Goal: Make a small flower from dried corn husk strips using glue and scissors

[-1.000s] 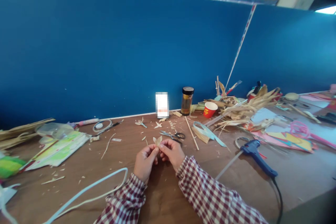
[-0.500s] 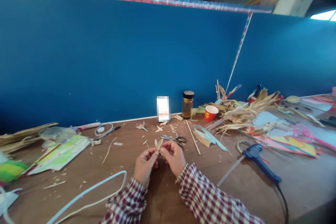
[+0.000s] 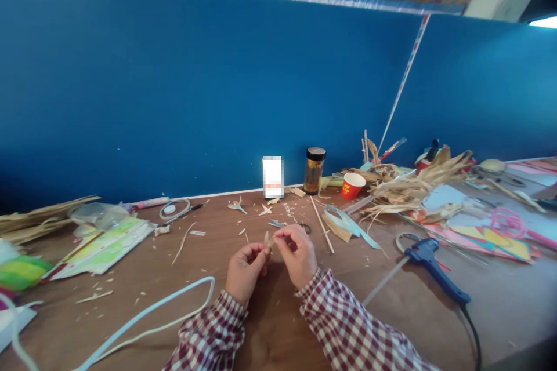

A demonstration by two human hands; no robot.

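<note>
Between my fingertips is a small husk flower [image 3: 267,239] with pale, petal-like pieces. My left hand [image 3: 244,273] pinches it at the base, fingers closed. My right hand [image 3: 299,256] has thumb and forefinger closed at its right-hand petal. The fingers hide the lower part of the flower. Just beyond the right hand lie scissors [image 3: 277,224], partly covered by it. Farther back on the table are a star-shaped husk piece [image 3: 265,210] and another small husk flower [image 3: 237,206] with a bluish stem.
A blue glue gun [image 3: 437,266] lies at right with its cord. Behind stand a lidded jar [image 3: 314,173], a red paper cup [image 3: 352,186] and dried husks [image 3: 404,188]. A thin stick [image 3: 322,226] lies right of the scissors. A pale blue looped strip [image 3: 148,316] is at front left.
My right hand has shifted slightly up and right, covering more of the scissors. The flower has turned, its petals now looking narrower. The whole view has shifted a little.
</note>
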